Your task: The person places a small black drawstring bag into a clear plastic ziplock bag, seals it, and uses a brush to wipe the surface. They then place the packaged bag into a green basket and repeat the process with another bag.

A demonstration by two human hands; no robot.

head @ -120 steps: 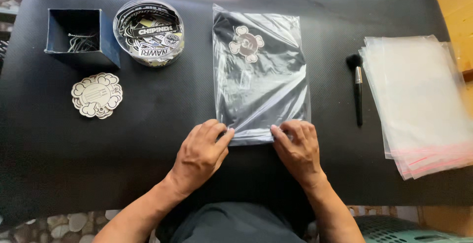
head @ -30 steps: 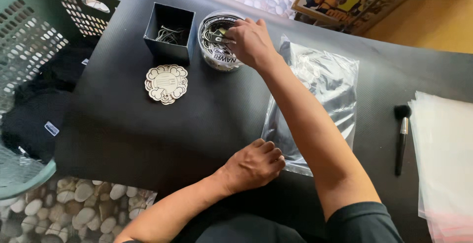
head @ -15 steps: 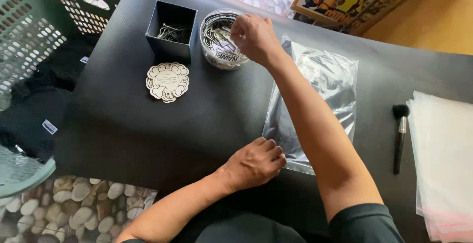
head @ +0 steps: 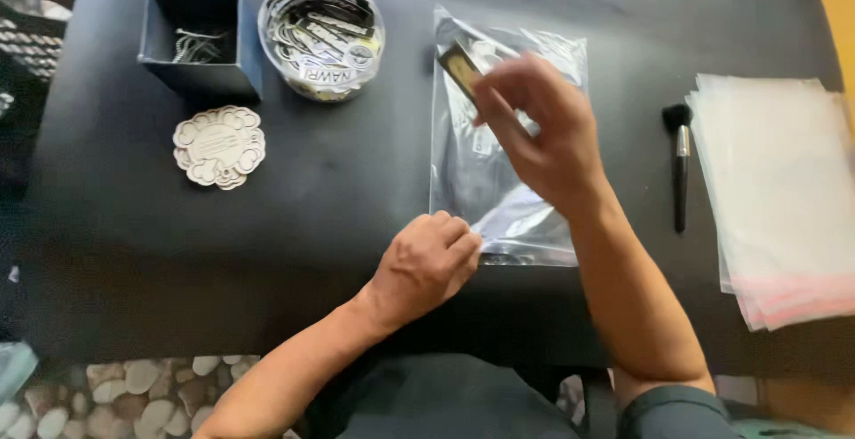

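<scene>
So I see a small dark tag pinched between the right hand fingertips, up over the clear plastic bag lying flat mid-table. My left hand is curled, knuckles pressing the bag's near corner. Round tub of tags and dark box sit far left, brush right.

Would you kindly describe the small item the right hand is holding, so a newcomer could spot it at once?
Start at the black table and find the clear plastic bag lying flat at its middle. Above the bag's upper part, the right hand pinches a small dark rectangular tag with a gold face, the only tag outside the round clear tub.
</scene>
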